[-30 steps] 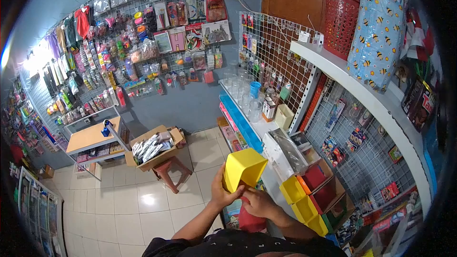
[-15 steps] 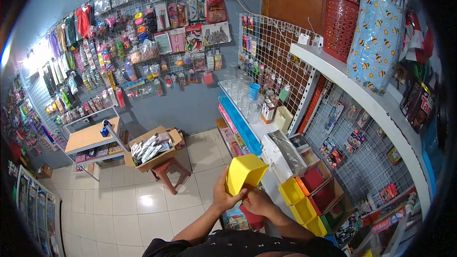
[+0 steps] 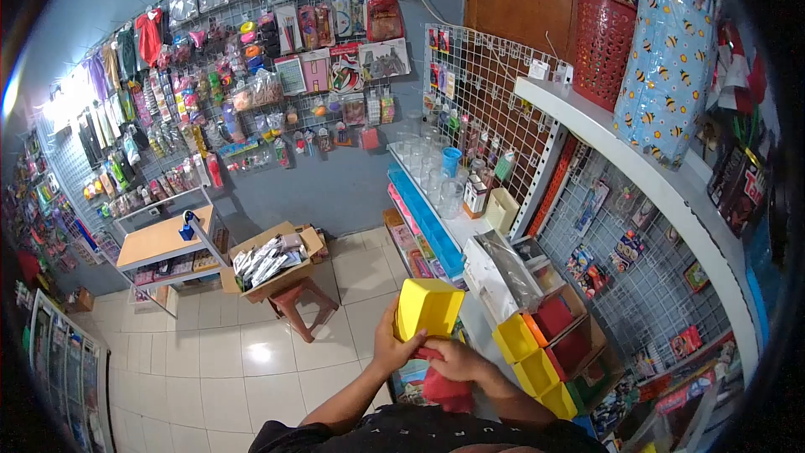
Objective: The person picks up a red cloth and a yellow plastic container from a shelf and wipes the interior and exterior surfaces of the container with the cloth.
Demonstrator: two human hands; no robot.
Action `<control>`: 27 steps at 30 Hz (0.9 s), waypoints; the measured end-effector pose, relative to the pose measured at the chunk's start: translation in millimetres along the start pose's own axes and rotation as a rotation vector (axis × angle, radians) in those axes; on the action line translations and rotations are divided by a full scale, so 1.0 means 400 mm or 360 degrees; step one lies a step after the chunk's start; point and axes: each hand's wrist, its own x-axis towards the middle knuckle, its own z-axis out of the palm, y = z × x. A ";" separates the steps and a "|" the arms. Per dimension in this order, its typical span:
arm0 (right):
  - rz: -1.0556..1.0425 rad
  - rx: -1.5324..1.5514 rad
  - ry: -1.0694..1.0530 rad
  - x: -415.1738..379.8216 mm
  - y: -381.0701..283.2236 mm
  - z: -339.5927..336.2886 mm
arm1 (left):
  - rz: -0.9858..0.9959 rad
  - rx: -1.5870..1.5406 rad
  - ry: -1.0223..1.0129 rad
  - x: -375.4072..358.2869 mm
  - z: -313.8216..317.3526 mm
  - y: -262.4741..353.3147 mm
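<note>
My left hand (image 3: pixel 394 346) grips a yellow plastic bin (image 3: pixel 428 306) by its left side, the bin tilted with its hollow side toward the right. Across the bin's lower edge lies my right hand (image 3: pixel 449 358), fingers closed on a red cloth (image 3: pixel 447 390) that hangs below it. Some red also shows between the fingers at the bin's edge. To the right, several similar yellow bins (image 3: pixel 533 372) stand in a row on the shelf, alongside red, orange and green ones.
A white shelf (image 3: pixel 480 222) holds glass jars, a blue cup and boxes. Left of it, a cardboard box (image 3: pixel 272 262) of packets sits on a brown stool (image 3: pixel 302 306). A curved white upper shelf (image 3: pixel 620 138) carries a red basket (image 3: pixel 603 49). Goods hang on wall grids.
The yellow bin has turned and shifted slightly left, showing more of its inside. My right hand has moved a little left along its edge, and more of the red cloth shows.
</note>
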 end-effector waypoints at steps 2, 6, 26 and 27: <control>0.0107 0.0426 -0.0224 -0.010 -0.022 -0.056 | -0.0240 -0.0204 -0.0007 0.014 -0.006 -0.023; 0.0090 0.0772 0.0060 -0.065 0.035 -0.115 | -0.0800 -0.0771 -0.0044 0.044 -0.044 -0.085; 0.0564 0.1454 0.1257 -0.059 0.120 0.007 | -0.0977 -0.1231 -0.0877 0.028 -0.045 -0.039; 0.0556 0.1611 0.1267 -0.060 0.132 0.015 | -0.0982 -0.1298 -0.0788 0.018 -0.040 -0.040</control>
